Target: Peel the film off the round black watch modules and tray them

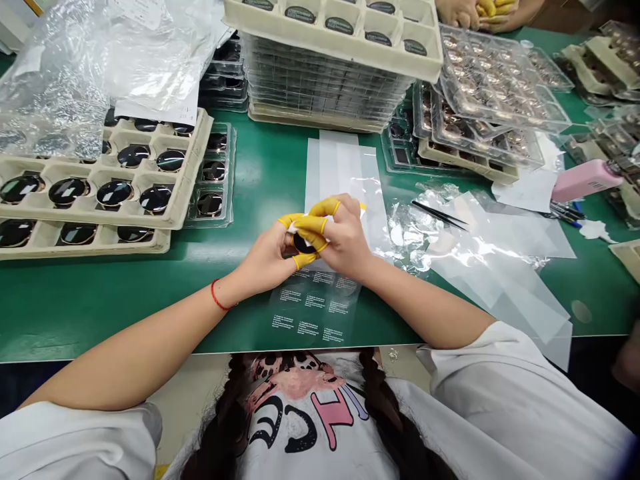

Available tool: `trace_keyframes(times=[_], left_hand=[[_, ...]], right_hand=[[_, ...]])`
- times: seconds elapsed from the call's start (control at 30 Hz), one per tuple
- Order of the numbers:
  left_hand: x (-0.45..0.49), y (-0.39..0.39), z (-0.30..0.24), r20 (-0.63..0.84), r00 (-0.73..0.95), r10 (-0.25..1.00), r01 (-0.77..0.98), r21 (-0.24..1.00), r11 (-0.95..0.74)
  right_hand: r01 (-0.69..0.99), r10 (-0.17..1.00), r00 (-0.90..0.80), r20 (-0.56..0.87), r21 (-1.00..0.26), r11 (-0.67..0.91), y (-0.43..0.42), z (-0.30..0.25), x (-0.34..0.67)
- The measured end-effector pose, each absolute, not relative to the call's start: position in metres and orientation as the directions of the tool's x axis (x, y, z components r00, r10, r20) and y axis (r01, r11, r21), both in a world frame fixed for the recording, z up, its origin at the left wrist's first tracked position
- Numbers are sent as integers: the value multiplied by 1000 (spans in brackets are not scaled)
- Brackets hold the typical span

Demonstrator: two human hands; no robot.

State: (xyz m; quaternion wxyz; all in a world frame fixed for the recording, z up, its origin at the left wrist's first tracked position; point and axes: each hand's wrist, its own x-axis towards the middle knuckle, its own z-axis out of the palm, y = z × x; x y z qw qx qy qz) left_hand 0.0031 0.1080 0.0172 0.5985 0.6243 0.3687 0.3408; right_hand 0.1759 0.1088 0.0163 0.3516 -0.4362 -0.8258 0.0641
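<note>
My left hand (265, 259) and my right hand (341, 239) meet above the green work mat (100, 320), and both wear yellow finger cots. Between their fingertips they pinch a round, glossy black disc (303, 243) with a rim, mostly hidden by the fingers. A small piece of white film or paper (293, 227) shows at its upper left edge. Below my hands lies a clear plastic sheet printed with small text (315, 307). A beige tray of similar black discs (115, 193) stands to the left.
A tall stack of trays (325, 73) stands ahead, with clear blister trays of rose-gold round parts (500, 83) to its right. Fine tweezers (440, 215) lie on crumpled plastic film (425, 230). A co-worker's hands (475, 13) show at the far edge.
</note>
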Motion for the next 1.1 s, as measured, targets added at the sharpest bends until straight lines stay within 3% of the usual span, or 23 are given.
trace_keyframes(times=[0.13,0.3,0.5,0.73,0.93,1.1], left_hand=[[4,109,22,-59,439,896,12,998,60],[0,112,26,-32,448,893,49,999,12],[1,110,15,-6,466,885,46,999,-17],[3,106,20,-29,413,910,29,999,19],[2,106,25,-26,406,914,33,999,14],[-2,107,21,70,384,921,2,997,-76]], right_hand=[[671,747,-326,580,-414,615,107,19,186],[585,609,-444,658,-302,753,94,16,180],[679,770,-344,537,-423,599,112,16,176],[684,796,-185,576,-506,525,127,20,192],[697,944,-25,330,-671,253,125,32,224],[471,1000,19,-14,-882,-22,108,41,236]])
